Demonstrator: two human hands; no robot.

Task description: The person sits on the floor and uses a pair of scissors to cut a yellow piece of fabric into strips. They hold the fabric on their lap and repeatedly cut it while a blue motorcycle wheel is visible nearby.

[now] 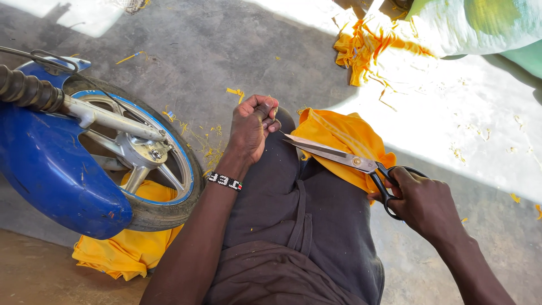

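Step in hand: cutting cloth. The right hand [426,204] has its fingers through the loops of the large scissors [344,159], blades nearly together and pointing left across the yellow fabric [344,138] draped over the right knee.
Left hand: the left hand [253,127] is a closed fist at the left knee, grip pinched narrow on what looks like a thin yellow strip; the strip itself is too fine to be sure of.
Next move, as I judge it: the blades need opening and the cloth pulled taut between the hands before another snip.
Where the cloth is: on the lap, over dark trousers [299,226].
Around: a blue motorcycle wheel [138,161] just left of the leg, more yellow cloth [127,248] under it, a frayed yellow heap [361,48] near the floor's far edge, scraps on the concrete floor [226,51].
In the way: the wheel crowds the left elbow.
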